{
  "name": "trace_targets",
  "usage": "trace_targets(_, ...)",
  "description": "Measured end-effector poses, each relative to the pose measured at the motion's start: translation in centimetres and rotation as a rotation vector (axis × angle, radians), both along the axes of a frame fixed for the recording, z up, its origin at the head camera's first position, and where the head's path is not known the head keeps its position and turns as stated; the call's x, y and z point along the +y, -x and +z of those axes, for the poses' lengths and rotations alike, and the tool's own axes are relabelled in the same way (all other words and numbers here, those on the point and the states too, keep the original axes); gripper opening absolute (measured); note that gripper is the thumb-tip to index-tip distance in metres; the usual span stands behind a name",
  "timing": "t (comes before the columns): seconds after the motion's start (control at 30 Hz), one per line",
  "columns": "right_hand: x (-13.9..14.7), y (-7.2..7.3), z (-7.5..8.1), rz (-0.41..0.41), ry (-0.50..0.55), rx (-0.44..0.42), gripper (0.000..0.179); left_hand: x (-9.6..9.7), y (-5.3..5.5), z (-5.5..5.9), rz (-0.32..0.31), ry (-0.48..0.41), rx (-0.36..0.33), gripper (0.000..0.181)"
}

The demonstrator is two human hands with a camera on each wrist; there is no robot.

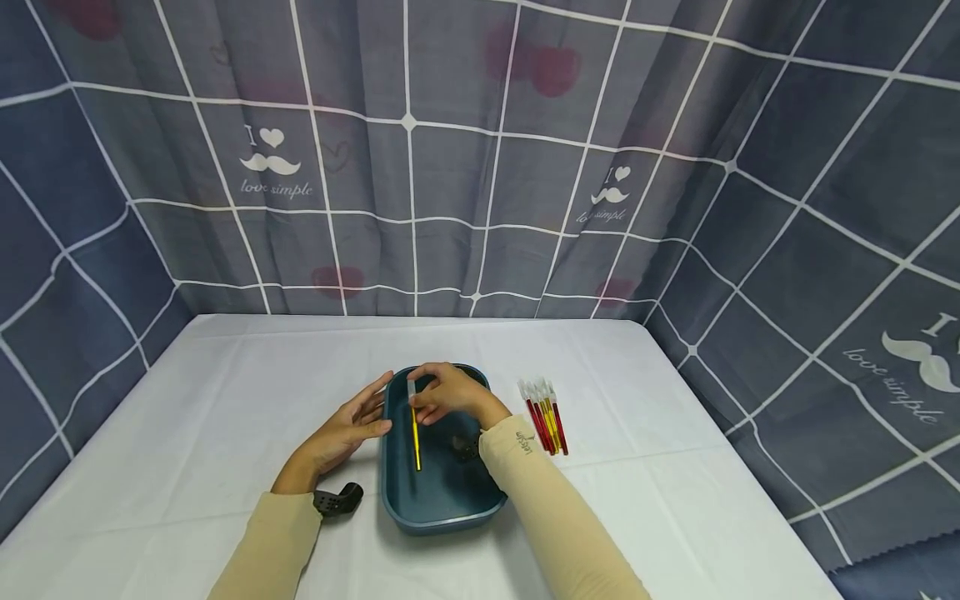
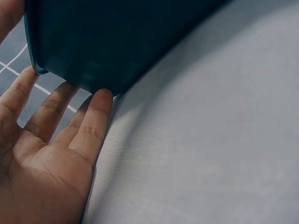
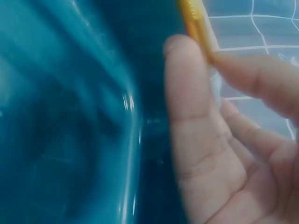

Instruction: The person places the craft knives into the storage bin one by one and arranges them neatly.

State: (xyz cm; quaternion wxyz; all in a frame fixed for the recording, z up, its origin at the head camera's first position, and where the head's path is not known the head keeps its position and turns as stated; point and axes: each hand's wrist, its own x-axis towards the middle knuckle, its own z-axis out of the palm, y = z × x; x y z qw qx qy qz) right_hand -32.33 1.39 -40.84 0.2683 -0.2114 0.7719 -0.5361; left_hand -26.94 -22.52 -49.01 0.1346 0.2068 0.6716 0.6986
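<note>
By the tray (image 1: 408,504), ten o'clock: left hand (image 1: 341,429), uncurled, touching it.
Twelve o'clock: right hand (image 1: 453,395), pinching yellow stick (image 1: 416,442) (pale-tipped).

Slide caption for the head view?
Right hand pinches a yellow tool over a teal tray; left hand touches the tray's side.

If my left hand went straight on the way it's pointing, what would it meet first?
Most likely the teal tray, at its left side. In the left wrist view the left hand appears to touch it, though depth is hard to judge.
</note>
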Motion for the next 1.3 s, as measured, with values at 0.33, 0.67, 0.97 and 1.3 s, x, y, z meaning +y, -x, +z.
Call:
trace_targets(0.33,-1.6,-0.3,-0.7,-0.077,-0.143,-0.048,0.044,0.1,-0.3,0.3,-0.011,-0.009,-0.01,0.097)
trace_targets(0.67,-2.2,-0.5,-1.0,-0.111,-0.194,-0.069,0.038,0.1,-0.2,0.2,-0.004,-0.006,-0.012,0.097)
trace_targets(0.97,-2.7,-0.6,-1.6,-0.11,-0.196,-0.069,0.037,0.0,-0.1,0.1,0.001,0.006,-0.004,0.098)
trace_targets(1.3,-3.4,-0.8,-1.9,-0.119,-0.251,-0.03,0.039,0.0,0.0,-0.1,-0.003,0.002,-0.004,0.097)
